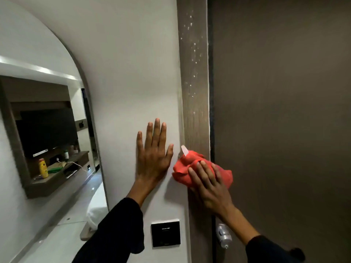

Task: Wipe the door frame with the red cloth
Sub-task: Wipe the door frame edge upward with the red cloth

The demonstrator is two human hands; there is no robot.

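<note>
A brown wood-grain door frame (pixel 194 82) runs vertically between the white wall and the dark door. White droplets speckle its upper part. My right hand (pixel 210 185) presses a crumpled red cloth (pixel 190 168) with a white tag against the frame at mid height, fingers spread over the cloth. My left hand (pixel 153 152) lies flat on the white wall just left of the frame, fingers apart, holding nothing.
The dark brown door (pixel 284 111) fills the right side, with a silver handle (pixel 224 235) below my right forearm. A black card switch (pixel 165 233) sits on the wall under my left arm. At far left an arched mirror (pixel 47 130) reflects a room.
</note>
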